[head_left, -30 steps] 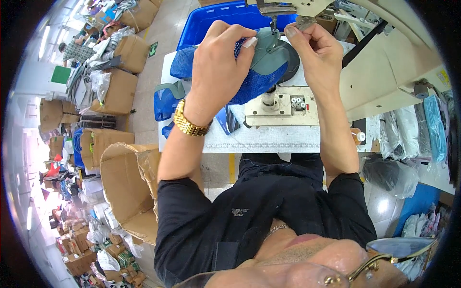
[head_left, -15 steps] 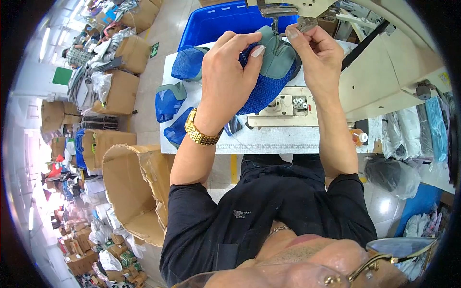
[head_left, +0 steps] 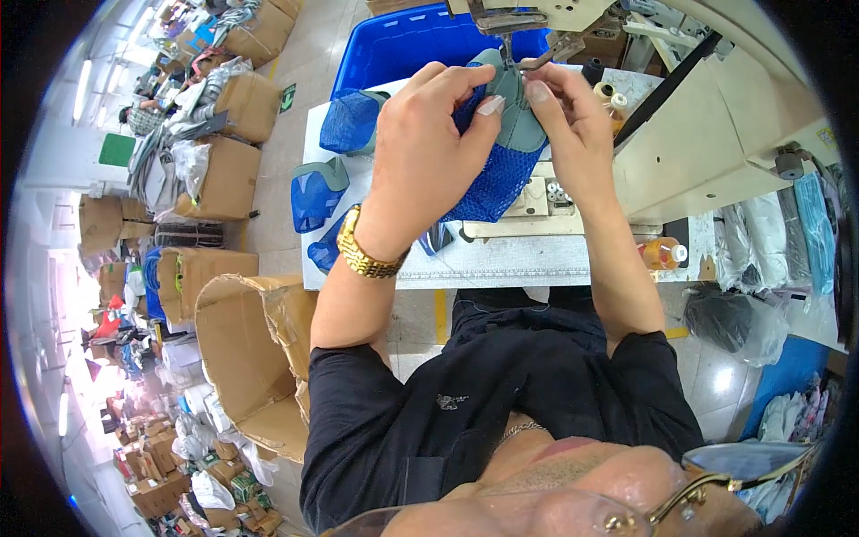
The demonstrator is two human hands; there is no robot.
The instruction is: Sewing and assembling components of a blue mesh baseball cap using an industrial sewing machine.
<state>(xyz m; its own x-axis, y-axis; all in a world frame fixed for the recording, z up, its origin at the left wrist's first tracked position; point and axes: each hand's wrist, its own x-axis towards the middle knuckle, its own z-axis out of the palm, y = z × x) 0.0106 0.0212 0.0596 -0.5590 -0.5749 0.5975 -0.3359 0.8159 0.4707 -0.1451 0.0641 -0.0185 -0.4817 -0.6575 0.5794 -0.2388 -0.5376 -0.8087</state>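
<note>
Under the needle of a cream sewing machine hangs a shoe upper of blue mesh with grey-green overlays. My left hand pinches its left edge between thumb and fingers. On the other side, my right hand is closed on the grey-green right edge, close below the needle area. Its fingertips are partly hidden behind the piece. Similar blue and grey-green uppers lie to the left on the white worktable.
A blue plastic bin stands behind the table. Bobbins sit on the machine bed by my right wrist. An orange-filled bottle is at the table's right front. A large open cardboard box stands on the floor at left.
My right hand has come left and slightly down, from beside the needle to the upper's right edge. The upper has turned a little and its mesh hangs more openly. My left hand keeps its pinch.
</note>
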